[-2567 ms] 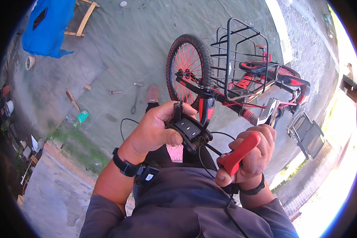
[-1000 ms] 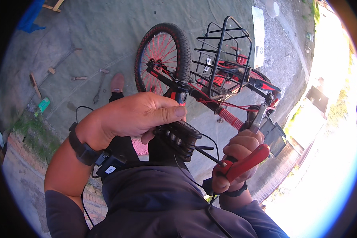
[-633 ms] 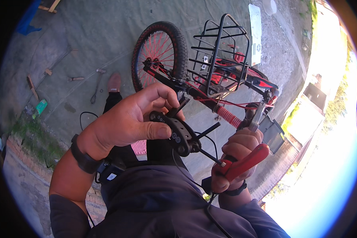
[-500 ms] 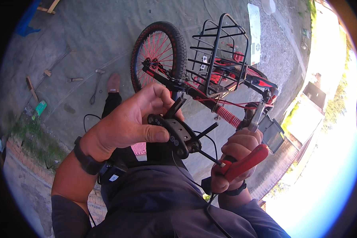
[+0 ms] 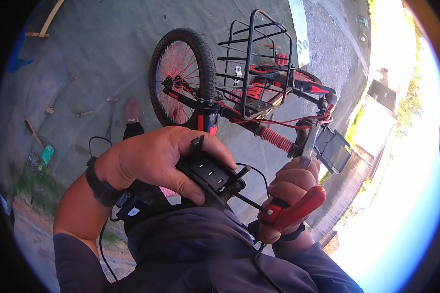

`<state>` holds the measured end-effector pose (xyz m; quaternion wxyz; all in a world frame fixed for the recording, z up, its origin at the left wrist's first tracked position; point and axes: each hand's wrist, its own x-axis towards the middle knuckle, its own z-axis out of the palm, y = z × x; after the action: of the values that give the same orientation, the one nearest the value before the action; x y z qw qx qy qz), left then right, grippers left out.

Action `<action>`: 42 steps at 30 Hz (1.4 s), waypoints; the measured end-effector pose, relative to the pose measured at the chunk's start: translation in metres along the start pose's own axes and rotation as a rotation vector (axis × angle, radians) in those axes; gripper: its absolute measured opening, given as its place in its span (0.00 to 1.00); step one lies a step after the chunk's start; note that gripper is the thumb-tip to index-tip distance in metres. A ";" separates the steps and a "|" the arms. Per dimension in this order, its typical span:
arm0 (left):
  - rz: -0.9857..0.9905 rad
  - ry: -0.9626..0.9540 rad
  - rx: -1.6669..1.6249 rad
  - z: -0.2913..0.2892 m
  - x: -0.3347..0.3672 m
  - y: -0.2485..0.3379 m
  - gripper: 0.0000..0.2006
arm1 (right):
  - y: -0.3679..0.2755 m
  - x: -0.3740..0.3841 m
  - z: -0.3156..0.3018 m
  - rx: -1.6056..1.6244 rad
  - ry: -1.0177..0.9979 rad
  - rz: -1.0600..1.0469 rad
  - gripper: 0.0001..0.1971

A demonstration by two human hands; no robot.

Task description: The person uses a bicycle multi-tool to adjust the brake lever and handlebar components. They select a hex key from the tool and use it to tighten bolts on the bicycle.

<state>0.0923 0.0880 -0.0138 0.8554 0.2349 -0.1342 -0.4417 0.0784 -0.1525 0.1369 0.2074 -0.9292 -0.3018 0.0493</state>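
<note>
My left hand grips a black folding multi-tool, fingers over its far side and thumb along its near side. Several of its bits are folded out. One long hex key reaches right to the red handle of a tool in my right hand. That hand is wrapped round the tool, whose silver metal end sticks out beyond the fingers; its exact kind is partly hidden. Whether the hex key's tip sits in the red handle or only touches it, I cannot tell.
A bicycle with a thick tyre, red spokes and a black front rack stands just ahead. Black cables hang near my hands. On the ground at left lie a green piece of litter and wooden scraps.
My left hand has turned over the multi-tool, covering more of its body and tilting its slotted face upward. The bicycle appears shifted slightly left in view. My right hand keeps its hold.
</note>
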 end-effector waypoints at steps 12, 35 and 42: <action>0.233 0.092 0.380 0.006 -0.012 0.010 0.37 | -0.001 0.005 0.005 0.008 0.074 0.024 0.29; -0.281 0.364 0.910 0.086 -0.018 0.082 0.29 | 0.002 0.013 0.011 0.051 0.190 -0.079 0.25; -0.329 0.396 0.805 0.095 -0.022 0.082 0.30 | 0.000 0.009 0.015 0.011 0.260 -0.120 0.25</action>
<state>0.0955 0.1200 0.1093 0.6241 0.6455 -0.0901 -0.4308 0.0823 -0.1419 0.1232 0.2525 -0.9068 -0.3273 -0.0826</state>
